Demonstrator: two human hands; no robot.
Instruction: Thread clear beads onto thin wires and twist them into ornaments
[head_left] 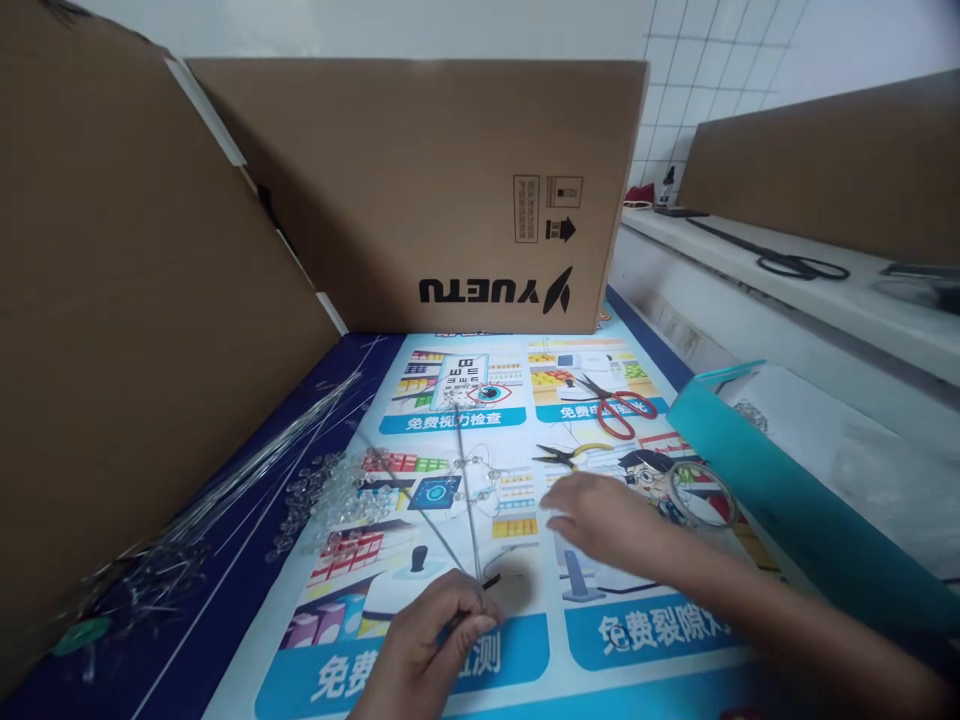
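Observation:
My left hand (439, 640), at the bottom middle, is closed in a pinch around thin grey wires (469, 500). Two long lengths fan upward from the fingers, and a short dark end sticks out to the right. Beyond them, a loop strung with clear beads (491, 480) lies on the printed sheet. To the right, my right hand (592, 515) hovers palm down, slightly blurred, with thumb and forefinger a little apart and nothing visible between them. Just behind it lie pliers (559, 457) with yellow handles, one handle partly covered by the hand.
Clear beads (337, 495) are heaped at left beside a bundle of wires (277, 435). Red-handled scissors (616, 408), a wire coil (703, 494) and a teal box (750, 470) are at right. Cardboard (420, 190) walls the back and left. Black scissors (795, 265) rest on a ledge.

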